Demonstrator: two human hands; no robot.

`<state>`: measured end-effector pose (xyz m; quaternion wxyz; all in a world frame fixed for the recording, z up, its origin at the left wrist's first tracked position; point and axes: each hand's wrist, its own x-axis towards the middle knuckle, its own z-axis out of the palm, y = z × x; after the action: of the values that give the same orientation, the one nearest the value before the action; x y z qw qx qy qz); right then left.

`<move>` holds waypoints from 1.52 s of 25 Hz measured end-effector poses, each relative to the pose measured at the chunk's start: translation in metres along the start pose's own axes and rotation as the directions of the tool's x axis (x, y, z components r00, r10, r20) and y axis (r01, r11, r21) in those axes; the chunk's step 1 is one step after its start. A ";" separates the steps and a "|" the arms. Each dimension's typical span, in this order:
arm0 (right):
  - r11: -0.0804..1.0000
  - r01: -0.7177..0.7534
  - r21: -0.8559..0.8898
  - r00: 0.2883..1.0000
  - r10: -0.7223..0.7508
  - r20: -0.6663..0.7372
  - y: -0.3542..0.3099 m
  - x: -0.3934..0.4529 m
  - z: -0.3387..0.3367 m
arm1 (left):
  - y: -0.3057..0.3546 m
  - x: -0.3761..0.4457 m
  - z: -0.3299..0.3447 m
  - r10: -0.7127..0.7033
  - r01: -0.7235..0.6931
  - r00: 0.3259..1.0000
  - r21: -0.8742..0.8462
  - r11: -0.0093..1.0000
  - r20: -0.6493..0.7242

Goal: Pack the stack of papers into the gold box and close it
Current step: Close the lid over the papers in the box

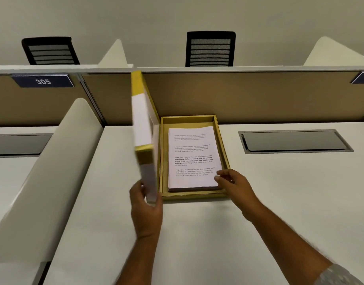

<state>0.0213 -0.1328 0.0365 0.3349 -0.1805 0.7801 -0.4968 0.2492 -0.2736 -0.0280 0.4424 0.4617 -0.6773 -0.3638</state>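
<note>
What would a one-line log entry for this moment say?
papers: in gold box | lid: upright, open | left hand: gripping lid | right hand: on papers' corner | step: closing

A white desk [279, 202] fills the near scene, with a grey metal cable hatch [294, 140] set flush into it at far right and a curved white side divider [45, 171] rising on the left. A tan partition panel [259, 95] runs across the far edge, bearing a dark blue number plate [43, 81] reading 305. Beyond it stand two black mesh-backed office chairs [211, 49] against a plain pale wall [177, 15].
</note>
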 end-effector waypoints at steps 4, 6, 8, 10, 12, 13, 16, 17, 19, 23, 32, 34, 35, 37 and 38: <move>0.941 -0.058 0.334 0.997 0.070 -0.024 -0.030 -0.002 0.002 | -0.019 -0.009 0.017 0.279 -0.338 0.925 0.220 0.915 0.258; 0.909 -0.099 0.406 0.992 0.119 -0.026 -0.034 -0.002 -0.004 | -0.025 -0.014 0.023 0.343 -0.442 0.870 0.252 0.861 0.354; 0.941 -0.075 0.330 0.995 0.092 -0.033 -0.027 -0.003 -0.010 | -0.026 -0.011 0.026 0.383 -0.515 0.816 0.243 0.822 0.432; 0.977 -0.044 0.208 0.995 0.061 -0.080 -0.007 -0.003 -0.017 | -0.024 -0.005 0.023 0.406 -0.565 0.759 0.205 0.799 0.510; 0.986 -0.058 0.157 0.992 0.075 -0.105 0.018 -0.001 -0.024 | -0.020 -0.001 0.018 0.341 -0.499 0.790 0.210 0.841 0.509; 0.989 -0.071 0.131 0.991 0.085 -0.101 0.030 0.000 -0.026 | -0.020 0.000 0.016 0.241 -0.373 0.856 0.223 0.901 0.456; 0.993 -0.109 0.035 0.988 0.112 -0.106 0.059 0.002 -0.023 | -0.029 0.005 0.015 -0.116 0.035 0.935 0.238 0.971 0.335; 0.995 -0.096 -0.006 0.990 0.095 -0.104 0.067 0.003 -0.020 | -0.032 0.007 0.016 -0.145 0.061 0.922 0.234 0.970 0.359; 0.993 -0.063 -0.099 0.991 0.050 -0.124 0.080 0.009 -0.014 | -0.035 0.009 0.021 -0.144 0.058 0.919 0.234 0.970 0.367; 0.964 -0.068 -0.256 0.989 0.031 -0.146 0.086 0.031 -0.007 | -0.031 0.017 0.036 -0.179 0.107 0.928 0.227 0.968 0.327; 0.891 -0.044 -0.453 0.992 -0.013 -0.122 0.045 0.117 -0.005 | -0.029 0.110 0.091 -0.222 0.098 0.897 0.319 0.943 0.381; 0.874 0.007 -0.486 0.992 -0.067 -0.107 0.034 0.136 -0.002 | -0.027 0.139 0.106 -0.208 0.065 0.884 0.333 0.941 0.418; 0.862 0.038 -0.505 0.991 -0.098 -0.091 0.028 0.145 -0.001 | -0.027 0.154 0.114 -0.203 0.047 0.879 0.347 0.937 0.431; 0.806 0.086 -0.585 0.987 -0.151 -0.062 0.015 0.167 0.001 | -0.031 0.184 0.131 -0.202 0.011 0.868 0.389 0.921 0.454; 0.763 0.102 -0.639 0.986 -0.165 -0.040 0.008 0.180 0.003 | -0.034 0.198 0.139 -0.210 0.000 0.863 0.413 0.911 0.461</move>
<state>-0.1039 -0.2413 -0.0334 0.1814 -0.3143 0.9017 -0.2352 0.0936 -0.4603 -0.0546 0.1293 0.4702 -0.8008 -0.3479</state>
